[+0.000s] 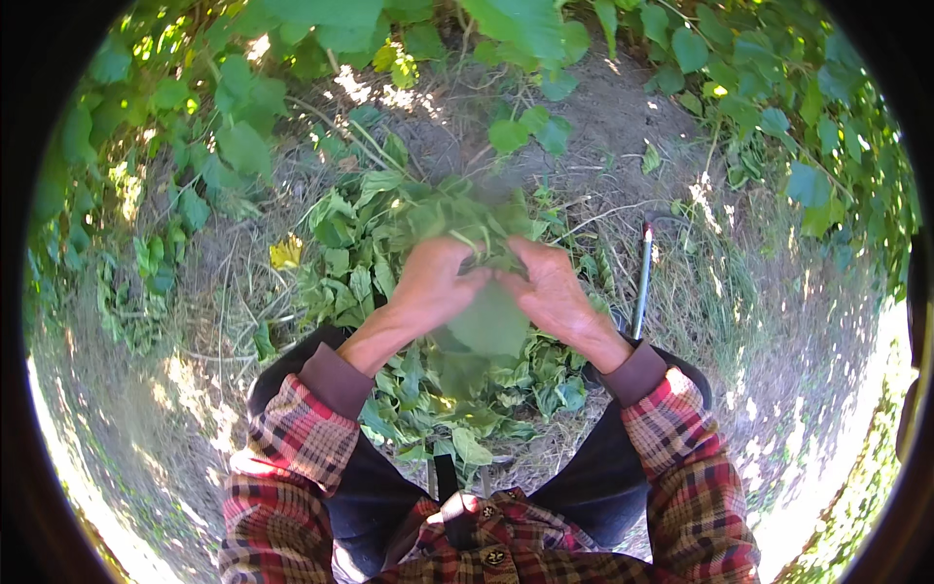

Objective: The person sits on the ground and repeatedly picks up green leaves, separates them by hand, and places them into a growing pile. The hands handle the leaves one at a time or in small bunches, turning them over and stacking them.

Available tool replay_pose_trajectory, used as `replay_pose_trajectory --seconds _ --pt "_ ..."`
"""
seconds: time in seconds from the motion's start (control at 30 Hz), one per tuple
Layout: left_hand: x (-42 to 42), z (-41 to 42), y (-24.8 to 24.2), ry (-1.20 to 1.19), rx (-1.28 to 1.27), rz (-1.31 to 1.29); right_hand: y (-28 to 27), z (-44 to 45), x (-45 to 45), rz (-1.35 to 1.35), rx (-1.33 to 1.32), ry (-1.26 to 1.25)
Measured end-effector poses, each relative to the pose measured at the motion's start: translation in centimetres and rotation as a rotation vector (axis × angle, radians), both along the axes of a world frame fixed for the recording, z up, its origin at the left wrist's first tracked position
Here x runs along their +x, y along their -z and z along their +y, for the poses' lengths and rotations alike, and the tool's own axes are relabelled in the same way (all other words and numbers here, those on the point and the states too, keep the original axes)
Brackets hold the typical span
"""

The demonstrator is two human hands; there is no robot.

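Between my knees, my left hand (436, 276) and my right hand (549, 290) nearly meet, thumbs turned towards each other. Both grip a bunch of green leafy stems (463, 212), its leaves spreading beyond the fingers. A broad leaf (490, 321) hangs below the thumbs, blurred. Under and around the hands lies a heap of limp cut greenery (350, 281), which continues nearer to me as more wilted leaves (416, 383). The fingertips are hidden among the foliage, so the exact hold on each stem cannot be seen.
To the right, a hand tool with a slim metal handle (643, 281) and a dark curved head lies on dry grass (715, 292). Leafy vines (241, 95) hang at the far side and both edges. A yellow leaf (286, 252) rests left of the heap. Bare soil (606, 109) shows beyond.
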State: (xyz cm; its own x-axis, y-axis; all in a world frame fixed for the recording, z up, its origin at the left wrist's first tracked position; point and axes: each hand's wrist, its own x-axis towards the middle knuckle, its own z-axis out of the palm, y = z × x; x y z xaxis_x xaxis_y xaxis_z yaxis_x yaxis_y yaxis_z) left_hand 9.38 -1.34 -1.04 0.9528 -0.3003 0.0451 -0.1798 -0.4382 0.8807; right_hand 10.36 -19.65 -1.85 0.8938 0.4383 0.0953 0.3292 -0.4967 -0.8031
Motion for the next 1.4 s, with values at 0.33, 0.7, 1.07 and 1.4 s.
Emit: replay_pose_trajectory --seconds 0.33,0.7,1.07,1.4 --pt "0.3 0.4 -1.8 -0.085 -0.038 0.215 -0.2 -0.3 1.3 0.185 0.067 0.063" --pt "1.0 1.8 -2.1 -0.319 -0.351 0.125 0.4 -3.1 2.8 0.017 -0.216 0.202" --pt "1.8 3.1 -1.1 -0.353 -0.384 0.08 -0.6 -3.7 1.7 -0.046 -0.468 0.016" --pt "1.1 0.5 -2.0 -0.089 -0.197 0.043 0.1 -1.0 2.0 0.331 0.145 -0.049"
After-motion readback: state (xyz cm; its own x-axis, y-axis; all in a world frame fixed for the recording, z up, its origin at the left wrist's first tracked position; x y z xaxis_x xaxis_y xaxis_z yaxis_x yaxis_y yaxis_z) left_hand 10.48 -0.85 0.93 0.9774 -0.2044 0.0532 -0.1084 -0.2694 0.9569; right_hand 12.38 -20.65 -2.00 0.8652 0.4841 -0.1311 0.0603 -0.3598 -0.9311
